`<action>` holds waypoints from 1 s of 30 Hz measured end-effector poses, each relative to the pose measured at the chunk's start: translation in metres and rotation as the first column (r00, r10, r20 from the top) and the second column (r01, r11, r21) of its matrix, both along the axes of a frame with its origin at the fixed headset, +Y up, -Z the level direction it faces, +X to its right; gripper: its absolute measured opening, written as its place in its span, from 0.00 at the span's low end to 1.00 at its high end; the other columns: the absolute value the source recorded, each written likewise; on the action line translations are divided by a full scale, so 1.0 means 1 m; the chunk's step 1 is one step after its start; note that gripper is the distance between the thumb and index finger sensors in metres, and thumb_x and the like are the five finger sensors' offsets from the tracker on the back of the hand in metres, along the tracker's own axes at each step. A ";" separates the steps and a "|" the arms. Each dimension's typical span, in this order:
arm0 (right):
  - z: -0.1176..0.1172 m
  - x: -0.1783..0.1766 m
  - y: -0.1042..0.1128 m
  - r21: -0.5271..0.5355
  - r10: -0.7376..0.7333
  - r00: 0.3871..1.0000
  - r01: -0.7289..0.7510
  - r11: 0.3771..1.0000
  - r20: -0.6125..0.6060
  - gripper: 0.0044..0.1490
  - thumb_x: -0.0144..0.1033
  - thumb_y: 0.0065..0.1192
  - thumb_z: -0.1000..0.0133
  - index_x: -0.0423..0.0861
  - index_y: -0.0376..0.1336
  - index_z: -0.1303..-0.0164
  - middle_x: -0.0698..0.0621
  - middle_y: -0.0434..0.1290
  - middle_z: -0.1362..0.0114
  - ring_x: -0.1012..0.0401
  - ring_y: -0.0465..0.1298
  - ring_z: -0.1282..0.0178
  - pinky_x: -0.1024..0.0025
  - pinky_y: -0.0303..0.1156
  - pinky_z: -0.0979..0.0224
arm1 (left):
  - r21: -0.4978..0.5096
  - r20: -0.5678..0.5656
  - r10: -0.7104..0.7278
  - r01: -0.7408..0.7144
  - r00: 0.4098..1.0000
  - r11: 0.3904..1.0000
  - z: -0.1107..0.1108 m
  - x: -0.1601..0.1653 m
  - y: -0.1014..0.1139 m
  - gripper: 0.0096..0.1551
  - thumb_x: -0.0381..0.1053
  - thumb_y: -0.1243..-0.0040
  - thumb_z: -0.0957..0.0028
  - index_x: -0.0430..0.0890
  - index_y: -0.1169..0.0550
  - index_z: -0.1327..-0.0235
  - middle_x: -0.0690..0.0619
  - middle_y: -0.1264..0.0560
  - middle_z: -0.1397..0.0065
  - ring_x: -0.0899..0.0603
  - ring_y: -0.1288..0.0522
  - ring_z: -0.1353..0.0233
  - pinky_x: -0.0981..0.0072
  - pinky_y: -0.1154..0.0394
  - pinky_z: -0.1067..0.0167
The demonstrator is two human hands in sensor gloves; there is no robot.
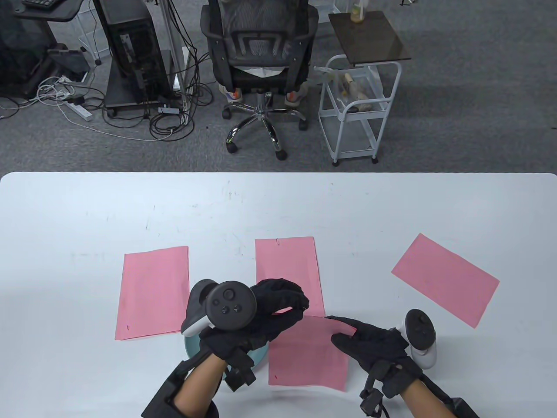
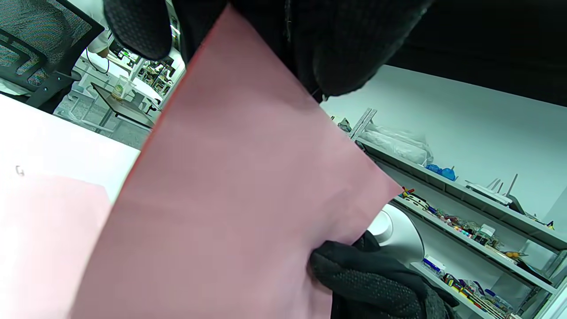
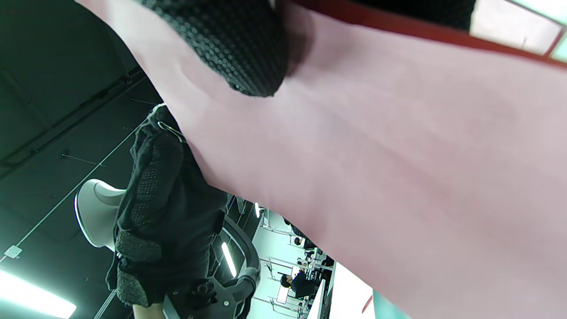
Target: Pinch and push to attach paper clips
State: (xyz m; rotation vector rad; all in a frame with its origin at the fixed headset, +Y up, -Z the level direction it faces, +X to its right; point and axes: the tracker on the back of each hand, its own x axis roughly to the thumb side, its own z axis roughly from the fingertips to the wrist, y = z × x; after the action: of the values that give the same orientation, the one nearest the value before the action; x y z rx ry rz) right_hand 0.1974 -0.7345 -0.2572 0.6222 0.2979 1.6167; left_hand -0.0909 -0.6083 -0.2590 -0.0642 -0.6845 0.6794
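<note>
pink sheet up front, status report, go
Left hand and right hand both pinch the front pink sheet. Clip at its edge. Nothing in the way.

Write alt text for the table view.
Two gloved hands hold a pink sheet at the table's near edge: left hand pinching its far corner, right hand gripping its right side. Three more pink sheets lie beyond.

White table [image 1: 278,204] with three flat pink sheets [image 1: 152,292], [image 1: 289,274], [image 1: 445,279] and a teal dish [image 1: 191,348]
</note>
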 end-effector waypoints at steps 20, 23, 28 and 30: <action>0.000 0.002 0.001 -0.005 -0.012 1.000 0.012 1.000 0.011 0.25 0.30 0.63 0.36 0.46 0.67 0.27 0.43 0.77 0.30 0.48 0.79 0.36 0.53 0.75 0.37 | 0.058 0.012 -0.150 0.149 0.989 0.987 0.002 0.009 -0.003 0.19 0.51 0.34 0.36 0.50 0.19 0.34 0.46 0.25 0.23 0.34 0.30 0.21 0.32 0.35 0.25; 0.000 0.002 0.001 -0.005 -0.012 1.000 0.012 1.000 0.012 0.25 0.30 0.63 0.36 0.46 0.67 0.27 0.43 0.77 0.30 0.48 0.79 0.36 0.53 0.75 0.37 | 0.046 0.023 -0.178 0.177 0.984 0.983 0.002 0.009 -0.003 0.20 0.52 0.34 0.36 0.50 0.19 0.33 0.46 0.25 0.22 0.34 0.30 0.20 0.32 0.35 0.25; 0.000 0.002 0.002 -0.004 -0.011 1.000 0.011 1.000 0.014 0.25 0.30 0.63 0.36 0.46 0.67 0.27 0.43 0.77 0.30 0.48 0.79 0.36 0.53 0.75 0.37 | 0.077 0.012 -0.234 0.233 0.972 0.970 0.003 0.013 -0.004 0.20 0.52 0.33 0.37 0.49 0.19 0.33 0.46 0.25 0.22 0.34 0.30 0.20 0.32 0.36 0.25; 0.000 0.002 0.002 -0.005 -0.010 1.000 0.010 1.000 0.014 0.25 0.29 0.63 0.36 0.46 0.67 0.27 0.43 0.77 0.30 0.48 0.79 0.36 0.53 0.75 0.37 | 0.090 0.003 -0.262 0.261 0.965 0.961 0.004 0.014 -0.004 0.20 0.52 0.33 0.37 0.49 0.19 0.34 0.46 0.25 0.23 0.34 0.30 0.20 0.32 0.35 0.25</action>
State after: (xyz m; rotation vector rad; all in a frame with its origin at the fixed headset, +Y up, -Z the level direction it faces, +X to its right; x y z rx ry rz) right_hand 0.1998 -0.7330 -0.2573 0.6072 0.2884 1.6098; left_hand -0.0765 -0.6120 -0.2554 -0.0762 -0.7051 0.3942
